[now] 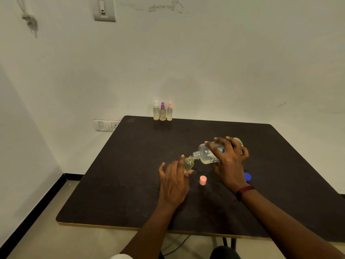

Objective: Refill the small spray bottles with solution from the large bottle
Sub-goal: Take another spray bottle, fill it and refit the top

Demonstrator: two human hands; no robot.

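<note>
Now, nearest in, a pink cap [203,180] sits loose on the dark table [112,184], and a blue cap [248,177] peeks out just right of the right wrist. A touch farther, the left hand [174,184] pinches the open small bottle [188,165] between thumb and fingers. The right hand [228,157] is wrapped over the big bottle [206,153], tipped down to the left, its neck meeting the small bottle's mouth. At the far edge, three sprays [162,112] stand side by side.
</note>
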